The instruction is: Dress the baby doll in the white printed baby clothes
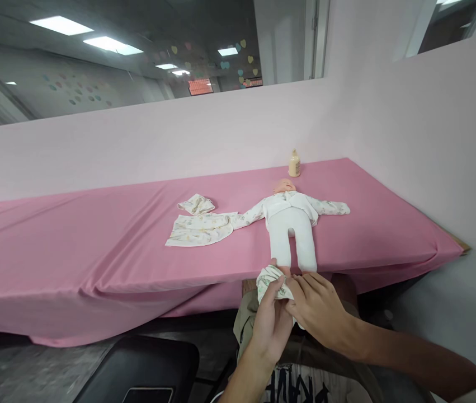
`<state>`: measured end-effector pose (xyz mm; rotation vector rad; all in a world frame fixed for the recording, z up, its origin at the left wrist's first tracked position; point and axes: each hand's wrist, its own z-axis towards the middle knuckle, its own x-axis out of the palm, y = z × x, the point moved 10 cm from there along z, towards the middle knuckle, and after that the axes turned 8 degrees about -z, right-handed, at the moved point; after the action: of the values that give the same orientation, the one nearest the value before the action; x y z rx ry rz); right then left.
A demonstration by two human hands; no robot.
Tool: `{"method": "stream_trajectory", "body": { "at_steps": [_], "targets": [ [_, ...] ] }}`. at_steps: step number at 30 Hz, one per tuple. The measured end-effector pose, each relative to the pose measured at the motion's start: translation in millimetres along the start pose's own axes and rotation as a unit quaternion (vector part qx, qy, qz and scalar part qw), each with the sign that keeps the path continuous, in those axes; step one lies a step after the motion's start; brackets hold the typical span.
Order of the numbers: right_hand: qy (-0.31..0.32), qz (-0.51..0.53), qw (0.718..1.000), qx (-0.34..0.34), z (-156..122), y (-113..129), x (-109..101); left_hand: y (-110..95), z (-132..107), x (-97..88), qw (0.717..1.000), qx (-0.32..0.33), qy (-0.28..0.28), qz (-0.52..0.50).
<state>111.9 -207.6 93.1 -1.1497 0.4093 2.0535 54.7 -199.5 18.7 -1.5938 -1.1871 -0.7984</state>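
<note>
A baby doll lies on its back on the pink-covered table, dressed in a white outfit with printed sleeves. Its feet point at me over the table's front edge. Just in front of the feet, my left hand is closed on a small white printed cloth piece, bunched up; its exact kind I cannot make out. My right hand pinches the same cloth from the right, fingers bent over it. Part of the cloth is hidden by both hands.
Left of the doll lie a flat printed baby garment and a crumpled printed cloth. A cream pump bottle stands behind the doll's head, near the wall. Below left is a black chair seat with a phone-like device on it.
</note>
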Motion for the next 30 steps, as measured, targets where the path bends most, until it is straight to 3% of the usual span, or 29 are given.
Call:
{"method": "stream_trajectory", "body": {
  "at_steps": [3, 6, 10, 15, 19, 24, 30],
  "targets": [
    [-0.014, 0.028, 0.999, -0.006, 6, -3, -7, -1, -1, 0.9, 1.000, -0.002, -0.007, 0.017],
    [0.037, 0.136, 0.989, 0.046, 15, -19, 2, -3, 0, 5.8, 0.999, -0.006, 0.004, 0.032],
    [0.113, 0.310, 0.932, 0.152, 19, -42, 24, -2, -2, 12.6, 0.999, -0.028, 0.017, 0.043],
    [0.111, 0.395, 0.888, 0.206, 20, -60, 38, -4, -10, 20.0, 0.997, -0.027, 0.042, 0.057],
    [0.105, 0.379, 0.898, 0.199, 27, -67, 47, -8, -11, 15.3, 0.998, -0.027, 0.032, 0.054],
    [0.140, 0.323, 0.922, 0.163, 35, -69, 61, -18, -14, 4.4, 0.998, -0.024, -0.021, 0.046],
    [0.103, 0.166, 0.962, 0.189, 45, -97, 68, -25, -14, 2.9, 0.999, -0.003, -0.024, 0.044]
  ]
}}
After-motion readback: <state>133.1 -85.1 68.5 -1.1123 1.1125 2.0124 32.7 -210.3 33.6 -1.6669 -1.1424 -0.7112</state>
